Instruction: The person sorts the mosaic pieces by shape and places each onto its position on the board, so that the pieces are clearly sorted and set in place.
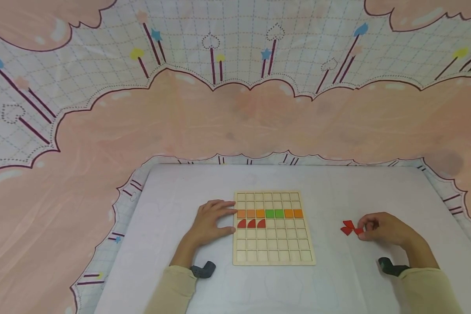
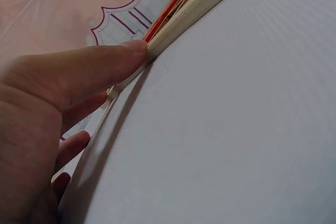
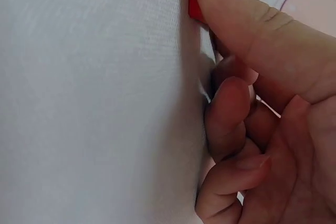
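A pale wooden grid board (image 1: 274,257) lies flat on the white table. One row carries several orange squares (image 1: 250,213) and two green squares (image 1: 274,213); three red quarter-circle tiles (image 1: 251,223) sit at the left of the row below. My left hand (image 1: 209,222) rests along the board's left edge, thumb and fingers extended. In the left wrist view, that thumb (image 2: 105,66) touches the wooden rim. Right of the board, my right hand (image 1: 388,231) pinches a red tile (image 3: 195,6) between thumb and index finger, its other fingers curled. The hand partly hides this tile.
Loose red tiles (image 1: 347,230) lie right beside my right fingertips. A dark device (image 1: 204,270) is worn on the left wrist and another (image 1: 392,266) on the right. Patterned pink cloth (image 1: 235,117) hangs behind the table (image 1: 180,183).
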Motion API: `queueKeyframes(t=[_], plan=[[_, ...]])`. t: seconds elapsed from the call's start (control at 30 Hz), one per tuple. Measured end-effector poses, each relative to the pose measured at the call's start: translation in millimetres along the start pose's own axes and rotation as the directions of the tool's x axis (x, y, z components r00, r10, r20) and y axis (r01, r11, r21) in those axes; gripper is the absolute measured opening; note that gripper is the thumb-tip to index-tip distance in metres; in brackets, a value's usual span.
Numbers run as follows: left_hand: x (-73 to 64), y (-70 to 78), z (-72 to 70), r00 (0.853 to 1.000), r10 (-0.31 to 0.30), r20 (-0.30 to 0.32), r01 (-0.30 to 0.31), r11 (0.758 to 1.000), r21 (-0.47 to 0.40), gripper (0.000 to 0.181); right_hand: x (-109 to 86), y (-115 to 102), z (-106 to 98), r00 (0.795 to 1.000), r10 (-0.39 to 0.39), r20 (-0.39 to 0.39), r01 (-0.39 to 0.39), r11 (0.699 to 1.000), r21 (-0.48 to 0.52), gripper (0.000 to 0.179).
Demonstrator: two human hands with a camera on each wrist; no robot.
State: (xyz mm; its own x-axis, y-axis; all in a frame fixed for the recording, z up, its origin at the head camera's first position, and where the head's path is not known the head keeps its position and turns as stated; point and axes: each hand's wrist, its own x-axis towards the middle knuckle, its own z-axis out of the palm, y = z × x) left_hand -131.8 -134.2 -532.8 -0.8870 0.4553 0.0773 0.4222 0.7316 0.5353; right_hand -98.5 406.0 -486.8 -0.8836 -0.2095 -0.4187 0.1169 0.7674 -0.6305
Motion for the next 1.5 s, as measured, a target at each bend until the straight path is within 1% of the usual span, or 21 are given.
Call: queueKeyframes(t=[0.3,0.47,0.53,0.63,0.7,0.73,0.9,1.0,1.13,1.37,1.5], plan=[[0.5,-0.5,1.1,1.0,-0.007,0.0,0.007,1.0,0.001,0.055,-1.9,-5,-1,0.999,-0.04,0.012,0.04,0.999,0.014,0.022],[0.3,-0.8,1.1,1.0,-0.009,0.0,0.009,1.0,0.005,0.054,0.0,-13,1,0.999,-0.052,-0.01,0.053,0.998,0.025,0.022],[0.2,-0.7,1.1,1.0,-0.012,0.001,0.012,1.0,0.008,0.055,2.0,-17,3,0.997,-0.071,-0.023,0.072,0.997,0.04,0.022],[0.2,-0.4,0.9,1.0,-0.018,0.001,0.018,1.0,0.013,0.055,6.9,-25,7,0.995,-0.099,-0.028,0.101,0.992,0.075,0.022],[0.0,-0.1,0.8,1.0,-0.023,0.001,0.023,1.0,0.017,0.055,11.4,-31,10,0.994,-0.109,-0.028,0.111,0.99,0.092,0.022],[0.0,0.1,0.7,1.0,-0.026,0.004,0.026,1.0,0.017,0.055,13.8,-34,12,0.994,-0.101,-0.029,0.103,0.99,0.099,0.023],[0.4,1.2,0.7,0.999,-0.032,0.009,0.031,0.999,0.018,0.055,25.6,-49,20,0.993,-0.118,-0.001,0.116,0.979,0.166,0.03],[0.5,1.0,1.0,1.0,-0.026,0.006,0.026,1.0,0.014,0.055,31.5,-56,24,0.991,-0.13,0.016,0.124,0.971,0.206,0.03],[0.8,0.2,1.8,1.0,-0.02,0.005,0.02,1.0,0.011,0.055,40.0,-66,32,0.992,-0.127,0.026,0.118,0.967,0.224,0.028],[1.1,-1.1,3.5,1.0,-0.028,0.01,0.028,0.999,0.015,0.056,54.6,-86,50,0.99,-0.141,0.014,0.135,0.969,0.207,0.029],[1.1,-0.8,3.3,1.0,-0.03,0.009,0.03,0.999,0.013,0.056,60.1,-97,56,0.986,-0.163,0.028,0.15,0.952,0.266,0.031]])
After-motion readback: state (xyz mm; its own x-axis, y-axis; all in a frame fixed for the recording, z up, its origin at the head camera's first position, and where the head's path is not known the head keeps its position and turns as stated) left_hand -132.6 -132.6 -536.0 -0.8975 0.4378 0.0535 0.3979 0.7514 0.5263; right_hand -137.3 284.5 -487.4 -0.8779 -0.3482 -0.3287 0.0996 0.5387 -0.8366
